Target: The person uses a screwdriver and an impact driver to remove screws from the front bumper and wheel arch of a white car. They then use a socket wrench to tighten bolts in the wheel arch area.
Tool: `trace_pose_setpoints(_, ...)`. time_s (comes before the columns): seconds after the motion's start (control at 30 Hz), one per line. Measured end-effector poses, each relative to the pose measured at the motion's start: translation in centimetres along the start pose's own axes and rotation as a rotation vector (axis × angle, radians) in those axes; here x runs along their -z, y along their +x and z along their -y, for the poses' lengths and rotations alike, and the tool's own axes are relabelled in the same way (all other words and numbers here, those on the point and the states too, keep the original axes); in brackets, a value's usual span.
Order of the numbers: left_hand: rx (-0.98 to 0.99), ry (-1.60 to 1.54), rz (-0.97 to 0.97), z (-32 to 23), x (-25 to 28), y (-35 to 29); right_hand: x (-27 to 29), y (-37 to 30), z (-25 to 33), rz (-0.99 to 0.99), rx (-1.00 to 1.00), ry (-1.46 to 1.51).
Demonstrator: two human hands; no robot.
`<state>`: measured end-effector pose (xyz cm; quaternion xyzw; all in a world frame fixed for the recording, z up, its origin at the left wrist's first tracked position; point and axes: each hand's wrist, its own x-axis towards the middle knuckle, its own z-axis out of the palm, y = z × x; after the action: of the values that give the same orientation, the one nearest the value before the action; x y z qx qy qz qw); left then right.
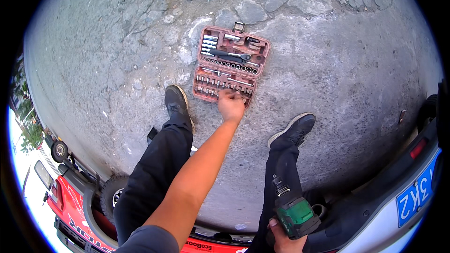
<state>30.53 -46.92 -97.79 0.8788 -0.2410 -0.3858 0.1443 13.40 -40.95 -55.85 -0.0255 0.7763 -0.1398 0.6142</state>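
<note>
The work area is outdoor ground (356, 56), grey and worn, cracked into broken slabs along its far side. At the far left I note a red vehicle (65, 187) with a dark tyre (108, 194) beside my left leg. My left shoe (176, 100), dark with a pale sole edge, stands flat on the ground, near the left side of a tool case (265, 52). The case lies open on the ground in front of me, between and ahead of my feet, its two reddish halves spread flat. The far half carries a ratchet (222, 54) with a dark handle, bright long sockets (210, 42) at its left and a row of short sockets (229, 65) along its near edge; the near half holds rows of small metal pieces (213, 82). My left hand (231, 107) is over the near edge of that half, towards its right, fingers bent down into it; the fingertips are obscured, and I cannot tell whether they grip a piece. My right shoe (300, 129) stands to the right, well apart from the case. Below it, my right hand (287, 242) is closed around a green and black power drill (295, 213), chuck pointing away from me. At the far right is a pale vehicle (375, 234) bearing a blue plate (417, 194).
</note>
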Motion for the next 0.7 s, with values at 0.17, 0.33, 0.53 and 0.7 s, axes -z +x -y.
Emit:
trace_pose_setpoints(0.17, -0.066, 0.128, -0.198, 3.1, 3.3, 4.6, 0.1, 0.0, -0.3, -0.032, -0.031, 0.016)
trace_pose_setpoints(0.33, -0.186, 0.347, -0.033, 3.5, 6.6, 7.0, -0.4, 0.5, -0.1, -0.058, 0.04, -0.123)
trace_pose_setpoints(0.53, -0.088, 0.117, 0.264, 1.8, 12.6, 9.2, -2.7, 2.5, -1.3, -0.01, 0.224, -0.218)
trace_pose_setpoints(0.7, 0.128, 0.168, 0.336, -5.4, 25.4, 3.1, -7.5, -1.0, 0.2, -0.275, 0.271, -0.508)
